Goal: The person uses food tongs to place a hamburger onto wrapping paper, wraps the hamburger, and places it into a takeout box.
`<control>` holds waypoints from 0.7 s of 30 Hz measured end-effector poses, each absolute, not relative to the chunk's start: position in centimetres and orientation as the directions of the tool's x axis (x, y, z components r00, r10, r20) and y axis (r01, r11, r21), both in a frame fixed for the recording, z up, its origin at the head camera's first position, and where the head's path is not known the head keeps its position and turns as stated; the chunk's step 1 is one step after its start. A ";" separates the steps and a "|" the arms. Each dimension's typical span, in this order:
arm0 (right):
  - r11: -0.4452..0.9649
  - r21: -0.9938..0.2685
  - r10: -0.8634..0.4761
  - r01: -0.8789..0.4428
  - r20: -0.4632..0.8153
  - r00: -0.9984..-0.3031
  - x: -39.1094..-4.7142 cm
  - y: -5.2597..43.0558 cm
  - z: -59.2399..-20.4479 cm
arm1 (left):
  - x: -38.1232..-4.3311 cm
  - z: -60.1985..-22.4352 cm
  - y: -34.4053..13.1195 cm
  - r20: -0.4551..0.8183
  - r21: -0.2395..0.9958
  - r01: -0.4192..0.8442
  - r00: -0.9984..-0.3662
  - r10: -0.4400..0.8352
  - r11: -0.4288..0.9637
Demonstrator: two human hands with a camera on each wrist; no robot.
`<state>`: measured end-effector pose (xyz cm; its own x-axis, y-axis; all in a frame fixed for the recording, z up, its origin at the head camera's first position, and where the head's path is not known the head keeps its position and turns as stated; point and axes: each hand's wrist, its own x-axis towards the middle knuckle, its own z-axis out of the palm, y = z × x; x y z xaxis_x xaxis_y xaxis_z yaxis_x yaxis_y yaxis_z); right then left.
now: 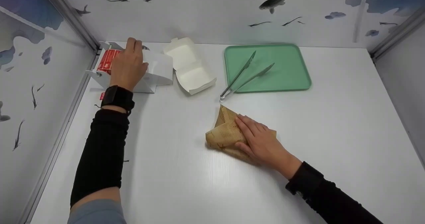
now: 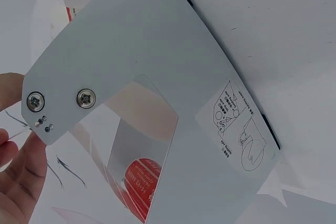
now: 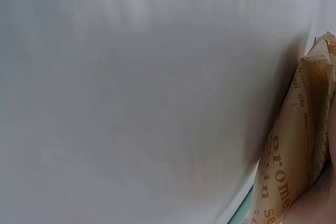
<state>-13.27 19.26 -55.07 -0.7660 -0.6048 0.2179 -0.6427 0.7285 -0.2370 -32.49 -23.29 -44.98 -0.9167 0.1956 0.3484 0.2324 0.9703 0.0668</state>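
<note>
My left hand (image 1: 127, 64) reaches over a white label dispenser (image 2: 157, 40) at the back left, which holds a red roll of stickers (image 1: 108, 60). Seen from the left wrist, its fingertips pinch a thin pale sticker edge (image 2: 19, 134) beside the dispenser's screwed end. My right hand (image 1: 264, 144) rests on a folded brown paper wrapper (image 1: 224, 136) with printed lettering, its fingers laid straight along the top and the thumb on the near side. One paper corner points up and away; what lies inside is hidden.
An open white takeaway box (image 1: 194, 68) stands right of the dispenser. Metal tongs (image 1: 244, 76) lie spread on a green tray (image 1: 289, 68) at the back, handle end over its front edge. White panels (image 1: 212, 18) with painted fish border the table.
</note>
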 end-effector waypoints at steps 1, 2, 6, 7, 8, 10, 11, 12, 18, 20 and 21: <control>0.725 -0.240 -0.606 -0.646 0.226 -0.763 -13.3 19.3 -55.1 | -32.4 -44.9 -23.2 0.361 0.064 0.237 -0.911 0.199 0.969; 0.721 -0.242 -0.607 -0.649 0.230 -0.760 -13.3 19.3 -55.1 | -32.3 -44.7 -23.1 0.377 0.065 0.245 -0.903 0.203 0.967; 0.714 -0.264 -0.606 -0.648 0.230 -0.761 -13.2 19.5 -55.2 | -31.7 -43.8 -22.0 0.473 0.070 0.294 -0.851 0.228 0.953; 0.712 -0.271 -0.605 -0.648 0.233 -0.761 -13.2 19.5 -55.1 | -31.4 -43.5 -21.6 0.498 0.068 0.313 -0.833 0.240 0.947; 0.709 -0.279 -0.603 -0.648 0.236 -0.762 -13.2 19.5 -55.1 | -31.1 -43.3 -21.1 0.518 0.068 0.335 -0.817 0.254 0.940; 0.709 -0.293 -0.593 -0.641 0.242 -0.768 -13.2 19.5 -55.1 | -30.2 -42.8 -20.0 0.552 0.052 0.386 -0.780 0.295 0.921; 0.711 -0.300 -0.586 -0.636 0.247 -0.772 -13.2 19.4 -55.0 | -29.7 -42.6 -19.3 0.567 0.037 0.419 -0.756 0.326 0.907; 0.713 -0.308 -0.578 -0.630 0.252 -0.776 -13.2 19.4 -55.0 | -29.2 -42.5 -18.7 0.581 0.021 0.454 -0.731 0.358 0.891; 0.719 -0.347 -0.541 -0.602 0.264 -0.799 -13.3 19.2 -54.6 | -26.2 -43.0 -15.0 0.669 -0.078 0.646 -0.531 0.520 0.760; 0.727 -0.362 -0.527 -0.583 0.250 -0.812 -13.3 19.3 -54.4 | -25.3 -43.4 -13.9 0.686 -0.085 0.690 -0.482 0.544 0.719; 0.734 -0.372 -0.515 -0.568 0.240 -0.823 -13.3 19.3 -54.4 | -24.9 -43.7 -13.4 0.690 -0.084 0.708 -0.466 0.553 0.701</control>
<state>-13.27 19.29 -54.37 -0.8232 -0.5145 0.2400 -0.5675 0.7344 -0.3723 -24.87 -13.39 -43.69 -0.4660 0.5533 0.6904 0.7081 0.7011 -0.0839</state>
